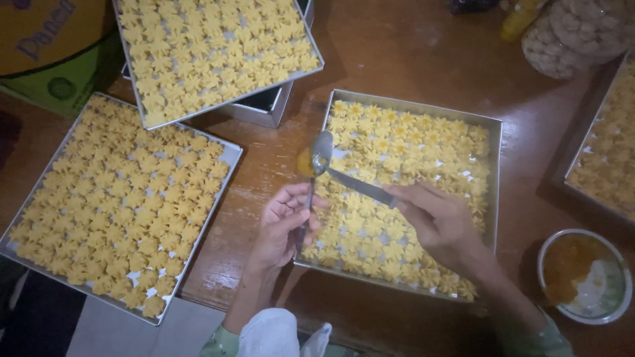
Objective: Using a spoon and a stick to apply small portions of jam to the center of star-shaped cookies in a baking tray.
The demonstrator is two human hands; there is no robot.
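I am working over the middle tray (495, 142), a shallow metal pan on the brown table (410, 46), packed with small yellow flower-shaped cookies (397, 152). The pan looks thin and stiff; I would lift it by its rim with two hands, since the dough pieces seem soft, light and easily smeared. Two more full trays lie to the left, one near (228, 155) and one far (316, 56), the far one resting on something I can only partly see.

My left hand (284, 225) is pinched around the handle of a spoon (321, 155), bowl up over the tray's left edge, carrying a dab of orange jam (304, 163) that looks sticky and apt to drip. My right hand (440, 221) is closed on the handle of a knife (360, 187), its tip meeting the spoon bowl. Both tools are smooth metal, best gripped well back on the handle.

At the near right sits a small bowl (618, 291) of the orange jam. A fourth tray at the right edge is cut off, and the bags at the far right are too dim to identify.
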